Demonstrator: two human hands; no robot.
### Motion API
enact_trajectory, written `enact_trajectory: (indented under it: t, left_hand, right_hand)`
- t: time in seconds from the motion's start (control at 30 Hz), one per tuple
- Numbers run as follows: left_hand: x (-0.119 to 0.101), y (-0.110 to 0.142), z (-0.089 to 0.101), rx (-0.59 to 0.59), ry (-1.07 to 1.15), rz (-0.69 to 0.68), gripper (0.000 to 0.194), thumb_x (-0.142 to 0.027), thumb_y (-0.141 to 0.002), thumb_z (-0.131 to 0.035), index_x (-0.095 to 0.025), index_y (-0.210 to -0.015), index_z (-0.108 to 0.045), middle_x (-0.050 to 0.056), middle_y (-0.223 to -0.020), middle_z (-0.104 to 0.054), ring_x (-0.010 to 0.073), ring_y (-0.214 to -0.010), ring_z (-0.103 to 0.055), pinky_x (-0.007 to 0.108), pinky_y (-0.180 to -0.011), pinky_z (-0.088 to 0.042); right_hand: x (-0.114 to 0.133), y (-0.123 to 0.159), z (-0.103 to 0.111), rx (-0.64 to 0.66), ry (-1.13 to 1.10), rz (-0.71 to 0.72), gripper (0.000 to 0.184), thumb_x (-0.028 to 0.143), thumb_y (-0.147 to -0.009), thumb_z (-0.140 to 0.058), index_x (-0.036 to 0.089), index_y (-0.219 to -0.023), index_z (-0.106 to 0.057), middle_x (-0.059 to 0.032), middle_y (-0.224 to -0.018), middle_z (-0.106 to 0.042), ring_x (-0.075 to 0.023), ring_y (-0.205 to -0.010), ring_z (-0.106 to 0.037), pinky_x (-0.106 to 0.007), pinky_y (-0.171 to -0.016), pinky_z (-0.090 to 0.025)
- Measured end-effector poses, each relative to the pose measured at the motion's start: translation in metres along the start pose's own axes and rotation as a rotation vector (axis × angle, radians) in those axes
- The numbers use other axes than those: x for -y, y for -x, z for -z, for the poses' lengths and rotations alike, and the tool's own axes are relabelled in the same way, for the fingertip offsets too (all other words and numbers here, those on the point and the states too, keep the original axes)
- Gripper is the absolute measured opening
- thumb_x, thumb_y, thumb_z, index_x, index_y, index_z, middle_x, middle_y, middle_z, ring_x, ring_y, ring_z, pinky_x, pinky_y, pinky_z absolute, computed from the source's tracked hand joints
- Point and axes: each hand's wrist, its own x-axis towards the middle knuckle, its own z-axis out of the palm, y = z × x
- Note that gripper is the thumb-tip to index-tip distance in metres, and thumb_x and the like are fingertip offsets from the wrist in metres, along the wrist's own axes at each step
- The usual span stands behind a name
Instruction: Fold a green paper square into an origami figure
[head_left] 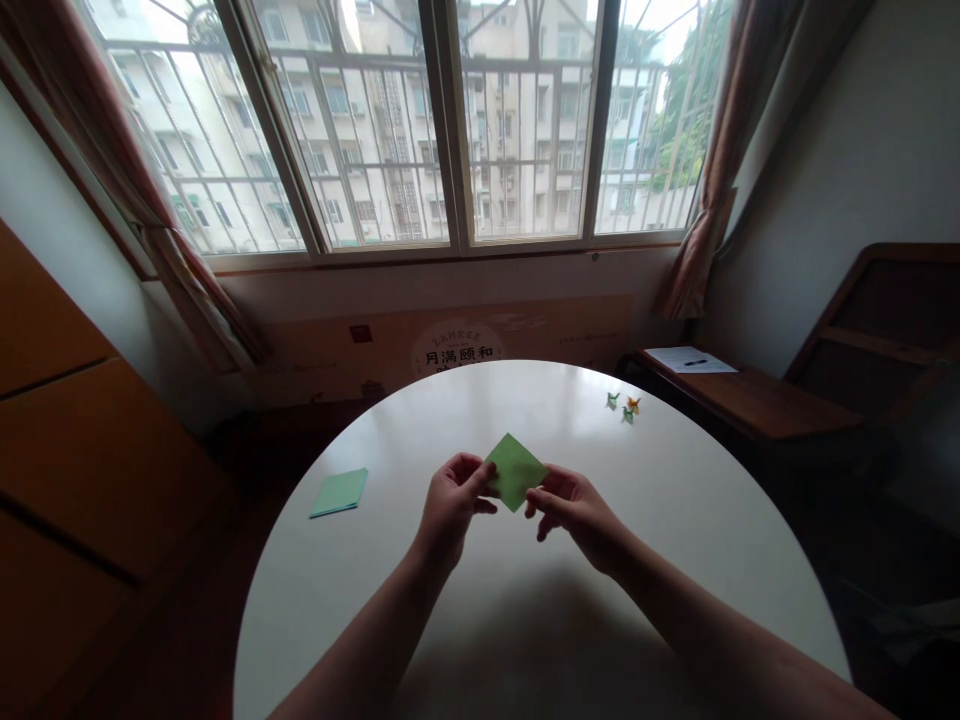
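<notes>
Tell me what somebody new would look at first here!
Probably the green paper, held up in the middle between the left hand and right hand. Next, maybe the three tiny folded shapes near the far right edge of the white table, or the big window behind it.

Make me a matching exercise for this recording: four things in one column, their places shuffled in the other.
1. Green paper
2. Paper stack
3. Small folded figures
4. Pen

A. On a white sheet
B. Near the left edge of the table
C. Held by left hand and right hand
D. Near the table's far right edge

Pairs: 1-C, 2-B, 3-D, 4-A
</notes>
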Motion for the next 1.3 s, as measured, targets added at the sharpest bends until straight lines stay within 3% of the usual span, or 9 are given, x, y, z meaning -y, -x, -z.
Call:
enact_trajectory:
  t: [0.37,0.53,0.87,1.1,1.3]
  left_hand:
    - [0.001,0.006,-0.005,0.091,-0.156,-0.035,0.037,-0.044,-0.067,-0.084,-0.015,-0.073,-0.062,0.003,-0.064,-0.065,0.0159,-0.058,-0.063,0.022,-0.047,-0.049]
    - [0.006,0.004,-0.005,0.132,-0.209,-0.073,0.036,-0.044,-0.069,-0.082,-0.014,-0.072,-0.062,0.003,-0.062,-0.064,0.0146,-0.056,-0.061,0.022,-0.046,-0.048]
    - [0.008,0.003,-0.003,0.198,-0.253,-0.103,0.032,-0.043,-0.072,-0.08,-0.014,-0.078,-0.069,0.004,-0.065,-0.065,0.015,-0.059,-0.059,0.022,-0.046,-0.048]
    - [0.008,0.003,-0.003,0.169,-0.258,-0.053,0.031,-0.042,-0.07,-0.081,-0.013,-0.075,-0.072,0.004,-0.061,-0.065,0.0137,-0.053,-0.057,0.022,-0.045,-0.046]
    - [0.006,0.001,-0.001,0.119,-0.23,-0.011,0.031,-0.043,-0.071,-0.079,-0.013,-0.077,-0.073,0.006,-0.065,-0.068,0.0133,-0.053,-0.057,0.021,-0.045,-0.044]
  right_hand:
    - [0.003,0.001,0.002,-0.132,0.0,-0.003,0.04,0.054,-0.083,-0.072,0.017,-0.095,-0.079,-0.0092,-0.086,-0.072,-0.0207,-0.078,-0.064,-0.029,-0.059,-0.053]
    - [0.001,0.001,0.002,-0.105,0.028,-0.006,0.036,0.048,-0.079,-0.078,0.015,-0.094,-0.08,-0.0073,-0.079,-0.071,-0.0167,-0.068,-0.059,-0.026,-0.054,-0.049]
    - [-0.004,-0.001,0.006,-0.178,0.061,-0.033,0.03,0.042,-0.073,-0.081,0.013,-0.079,-0.077,-0.003,-0.062,-0.064,-0.0138,-0.055,-0.054,-0.025,-0.048,-0.042]
    - [-0.004,-0.002,0.006,-0.206,0.07,-0.042,0.03,0.041,-0.066,-0.085,0.014,-0.07,-0.072,-0.002,-0.059,-0.062,-0.0135,-0.053,-0.053,-0.025,-0.047,-0.041]
    - [0.004,-0.006,0.012,-0.286,0.07,-0.005,0.035,0.048,-0.066,-0.084,0.016,-0.074,-0.074,-0.003,-0.066,-0.064,-0.0144,-0.059,-0.052,-0.025,-0.047,-0.041]
